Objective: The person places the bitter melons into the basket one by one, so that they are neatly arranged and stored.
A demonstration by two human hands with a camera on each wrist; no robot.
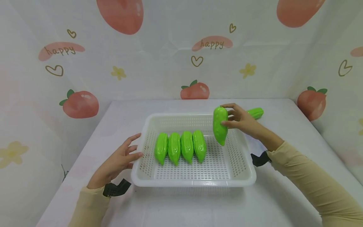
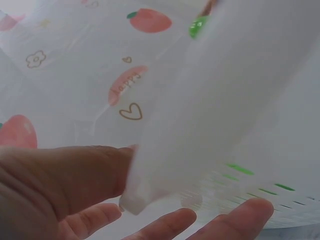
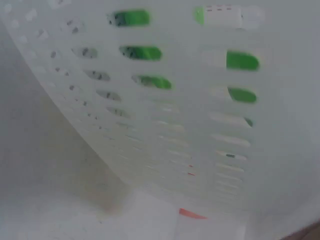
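Observation:
A white perforated plastic basket point(image 1: 195, 183) stands on the table. Several green bitter melons point(image 1: 175, 148) lie side by side in its left half, tips toward the person. My right hand point(image 1: 241, 119) pinches another bitter melon point(image 1: 219, 126) between thumb and fingers, holding it roughly upright above the basket's right part, tip down. At the basket's left rim is my left hand point(image 1: 120, 160), its fingers spread and fairly straight and its thumb at the rim. The left wrist view has the left fingers point(image 2: 245, 215) beside and below the basket wall. In the right wrist view, the basket wall point(image 3: 200, 115) hides the hand's work.
Behind the right hand, a further green bitter melon point(image 1: 256, 113) lies on the table, partly hidden. The white table point(image 1: 193, 208) is backed by a fabric point(image 1: 158, 63) printed with peaches and hearts. Dark wrist straps point(image 1: 116, 188) sit at both sleeves.

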